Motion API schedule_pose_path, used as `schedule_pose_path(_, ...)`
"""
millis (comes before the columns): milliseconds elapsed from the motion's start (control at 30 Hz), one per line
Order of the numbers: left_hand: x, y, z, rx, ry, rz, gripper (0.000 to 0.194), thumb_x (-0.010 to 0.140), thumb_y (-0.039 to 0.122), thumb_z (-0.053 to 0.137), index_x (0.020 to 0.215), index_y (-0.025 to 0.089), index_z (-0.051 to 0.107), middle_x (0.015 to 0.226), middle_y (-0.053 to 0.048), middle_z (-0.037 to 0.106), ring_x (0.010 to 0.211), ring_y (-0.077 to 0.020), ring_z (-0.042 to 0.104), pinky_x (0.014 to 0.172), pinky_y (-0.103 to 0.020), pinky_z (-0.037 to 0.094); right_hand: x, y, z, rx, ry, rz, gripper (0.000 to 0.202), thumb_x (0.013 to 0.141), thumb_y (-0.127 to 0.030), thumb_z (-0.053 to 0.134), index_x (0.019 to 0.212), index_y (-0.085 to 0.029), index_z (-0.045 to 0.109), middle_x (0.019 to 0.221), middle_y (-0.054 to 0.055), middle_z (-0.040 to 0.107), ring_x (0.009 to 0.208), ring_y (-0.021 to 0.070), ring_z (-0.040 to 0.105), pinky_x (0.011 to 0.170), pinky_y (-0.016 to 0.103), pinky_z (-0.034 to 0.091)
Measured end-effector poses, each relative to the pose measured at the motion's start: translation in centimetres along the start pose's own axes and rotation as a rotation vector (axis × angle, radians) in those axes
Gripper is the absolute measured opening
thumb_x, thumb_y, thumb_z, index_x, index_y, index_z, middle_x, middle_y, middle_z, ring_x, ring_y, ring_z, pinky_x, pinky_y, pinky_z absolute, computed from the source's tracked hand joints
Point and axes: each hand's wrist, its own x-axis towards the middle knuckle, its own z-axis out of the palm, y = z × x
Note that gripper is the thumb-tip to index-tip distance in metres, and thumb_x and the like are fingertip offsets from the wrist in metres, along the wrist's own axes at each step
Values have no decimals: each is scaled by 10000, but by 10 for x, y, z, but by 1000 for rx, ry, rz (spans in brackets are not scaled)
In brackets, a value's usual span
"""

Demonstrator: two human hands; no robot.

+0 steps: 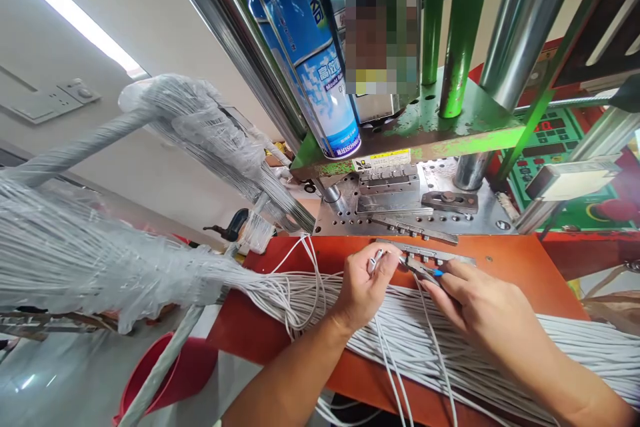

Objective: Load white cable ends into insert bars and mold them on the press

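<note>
My left hand is closed around some light grey cables, and their small pale connector ends stick out between thumb and fingers. My right hand grips a pair of pliers with a bit of blue handle showing. The jaws of the pliers meet the left fingertips, where what lies between them is too small to make out. Several cables hang down below both hands. Just beyond the hands, a notched metal mould strip lies on the orange-red table.
A thick bundle of grey cables crosses the table, partly wrapped in plastic at left. Behind stands a green press with a steel bed, mould block and blue spray can. A red bucket is at lower left.
</note>
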Motion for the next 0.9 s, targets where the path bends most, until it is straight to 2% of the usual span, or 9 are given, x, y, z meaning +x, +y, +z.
schedule_pose_path(133, 5, 0, 0, -45, -6, -22, 353, 949, 448, 689, 816, 121, 688, 678, -56, 692, 616, -132, 614, 607, -224, 467, -2, -4, -2, 512, -258, 216, 527, 1082, -514, 402, 656, -207, 442, 660, -13, 471, 611, 133, 438, 594, 286, 317)
schedule_pose_path(267, 7, -1, -4, -143, -87, -100, 402, 954, 497, 669, 840, 111, 681, 636, -52, 675, 496, -88, 522, 522, -207, 410, 3, -10, -13, 896, -422, 439, 596, 1021, -643, 449, 622, -212, 347, 636, -30, 346, 598, 122, 304, 551, 280, 272)
schedule_pose_path(400, 9, -2, -8, -297, -187, -203, 427, 944, 533, 668, 872, 112, 666, 640, -46, 668, 402, -38, 348, 410, -195, 270, 7, -8, -19, 1133, -536, 501, 641, 1007, -685, 434, 609, -187, 502, 573, -22, 403, 555, 113, 289, 530, 285, 244)
schedule_pose_path(500, 10, -5, -9, -382, -231, -236, 427, 933, 527, 683, 813, 118, 648, 635, -44, 661, 390, -29, 317, 386, -195, 229, 7, -5, -18, 1184, -598, 502, 664, 1033, -681, 348, 685, -179, 610, 583, 10, 521, 521, 119, 336, 507, 287, 246)
schedule_pose_path(567, 11, -8, -8, -379, -201, -230, 416, 936, 514, 684, 805, 121, 644, 645, -45, 671, 399, -30, 321, 389, -192, 227, 7, -3, -16, 1042, -531, 432, 652, 1053, -646, 321, 674, -189, 591, 614, 19, 543, 539, 130, 399, 521, 289, 292)
schedule_pose_path(633, 12, -11, -5, -341, -114, -210, 396, 952, 498, 668, 838, 120, 658, 657, -45, 684, 408, -31, 325, 396, -189, 226, 7, -3, -13, 671, -315, 311, 613, 1059, -607, 364, 647, -199, 561, 674, 27, 546, 606, 147, 476, 551, 294, 323)
schedule_pose_path(733, 12, -15, -2, -322, 12, -186, 386, 965, 495, 645, 895, 117, 679, 678, -45, 696, 408, -32, 315, 403, -188, 228, 6, -6, -7, 41, 7, 128, 529, 1063, -548, 418, 699, -209, 599, 811, 50, 577, 742, 183, 549, 557, 312, 295)
schedule_pose_path(800, 12, -15, 0, -320, 66, -180, 396, 963, 507, 642, 898, 118, 685, 669, -30, 678, 409, -33, 311, 408, -191, 243, 6, -11, -4, -175, 79, 39, 495, 1076, -494, 412, 720, -209, 606, 842, 60, 580, 787, 201, 552, 578, 329, 299)
schedule_pose_path(900, 8, -14, 3, -233, 126, -149, 391, 966, 504, 639, 911, 122, 705, 577, 27, 566, 428, -47, 314, 430, -198, 271, 7, -19, -2, -284, 84, -32, 458, 1082, -430, 424, 719, -202, 589, 841, 71, 574, 809, 219, 533, 658, 353, 347)
